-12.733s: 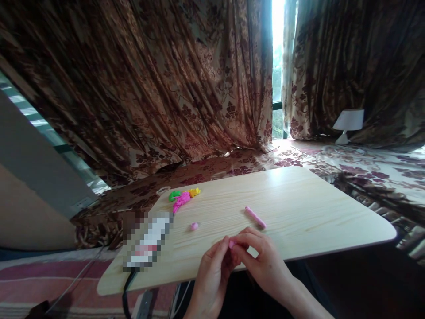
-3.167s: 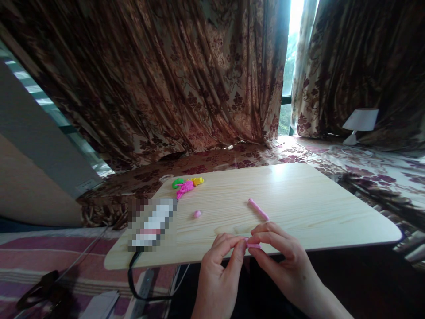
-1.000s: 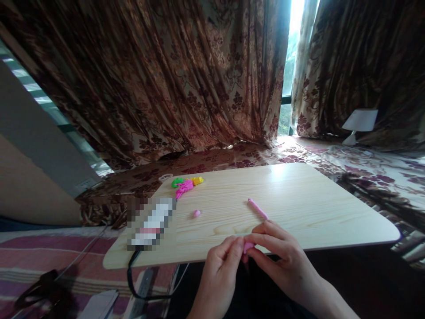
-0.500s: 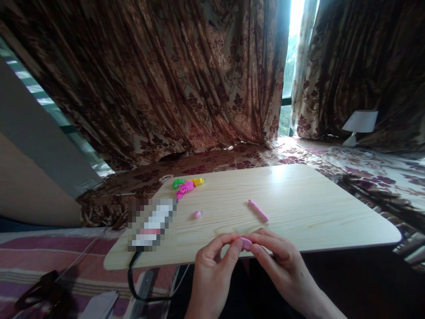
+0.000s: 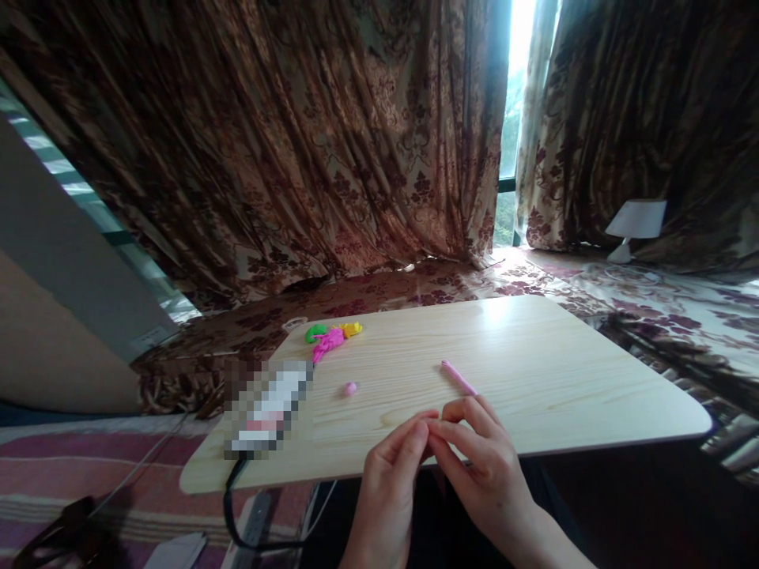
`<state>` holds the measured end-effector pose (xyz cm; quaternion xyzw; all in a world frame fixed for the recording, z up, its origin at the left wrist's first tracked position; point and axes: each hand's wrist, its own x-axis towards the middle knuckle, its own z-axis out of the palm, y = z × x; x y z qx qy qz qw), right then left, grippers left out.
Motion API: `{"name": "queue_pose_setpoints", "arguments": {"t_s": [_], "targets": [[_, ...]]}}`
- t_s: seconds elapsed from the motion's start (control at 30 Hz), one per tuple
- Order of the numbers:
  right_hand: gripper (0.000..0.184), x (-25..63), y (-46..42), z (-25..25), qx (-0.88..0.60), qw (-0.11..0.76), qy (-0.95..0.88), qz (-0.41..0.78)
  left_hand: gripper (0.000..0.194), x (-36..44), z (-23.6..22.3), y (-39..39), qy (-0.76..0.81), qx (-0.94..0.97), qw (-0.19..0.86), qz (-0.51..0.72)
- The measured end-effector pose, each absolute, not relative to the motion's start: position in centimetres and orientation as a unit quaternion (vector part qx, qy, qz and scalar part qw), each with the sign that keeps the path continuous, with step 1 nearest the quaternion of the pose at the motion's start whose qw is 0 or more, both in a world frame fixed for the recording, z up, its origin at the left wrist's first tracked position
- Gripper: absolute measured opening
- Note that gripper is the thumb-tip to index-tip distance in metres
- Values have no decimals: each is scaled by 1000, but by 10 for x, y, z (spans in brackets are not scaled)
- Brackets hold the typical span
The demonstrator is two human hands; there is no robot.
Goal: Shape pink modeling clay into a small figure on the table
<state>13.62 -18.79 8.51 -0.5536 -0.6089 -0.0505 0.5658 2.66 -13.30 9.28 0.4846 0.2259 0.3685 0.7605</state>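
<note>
My left hand (image 5: 391, 466) and my right hand (image 5: 483, 458) meet at the near edge of the table, fingertips pressed together. Between them they pinch a small piece of pink modelling clay, now almost wholly hidden by the fingers. Just beyond my right hand lies a pink clay roll (image 5: 458, 377), its near end behind my knuckles. A small pink clay ball (image 5: 349, 389) rests on the tabletop to the left, apart from both hands.
The pale wooden table (image 5: 563, 379) has green (image 5: 315, 333), bright pink (image 5: 328, 344) and yellow (image 5: 351, 329) lumps at its far left. A blurred-out object (image 5: 273, 407) with a black cord (image 5: 228, 506) lies on the left side. A white lamp (image 5: 637, 219) stands farther back.
The pink clay between my hands, seen stretched as a short strip and then as a flattened lump, is now covered by my fingers. My hands have drawn closer together. Roll and ball stay put.
</note>
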Motion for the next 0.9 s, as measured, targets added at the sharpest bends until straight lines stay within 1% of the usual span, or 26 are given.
{"name": "queue_pose_setpoints", "arguments": {"t_s": [0.13, 0.2, 0.3, 0.4, 0.5, 0.57, 0.67, 0.73, 0.77, 0.8, 0.83, 0.9], "targets": [[30, 138, -192, 81, -559, 525, -641, 14, 20, 22, 87, -121, 227, 404, 813, 353], [35, 139, -194, 79, -556, 535, -636, 35, 20, 23, 82, -115, 257, 368, 819, 356], [37, 137, -188, 84, -572, 546, -612, -3, 22, 30, 76, -114, 281, 351, 818, 359], [41, 138, -169, 98, -610, 478, -628, -70, 19, 40, 79, -126, 228, 356, 834, 354], [48, 144, -149, 106, -655, 413, -621, -121, 22, 44, 88, -135, 196, 315, 859, 353], [54, 146, -145, 101, -674, 393, -610, -135, 28, 40, 94, -133, 167, 286, 885, 327], [61, 133, -154, 89, -656, 374, -643, -128, 47, 32, 100, -123, 131, 294, 902, 288], [67, 114, -164, 85, -612, 367, -692, -111, 52, 30, 97, -117, 145, 325, 874, 329], [70, 104, -168, 86, -587, 364, -716, -100, 55, 30, 93, -116, 155, 341, 849, 373], [72, 94, -169, 89, -569, 362, -733, -87, 61, 32, 89, -116, 166, 355, 809, 438], [73, 87, -168, 93, -561, 362, -741, -74, 67, 33, 85, -117, 164, 359, 786, 476], [71, 82, -161, 104, -561, 372, -737, -58, 80, 36, 80, -121, 144, 365, 761, 516]]}}
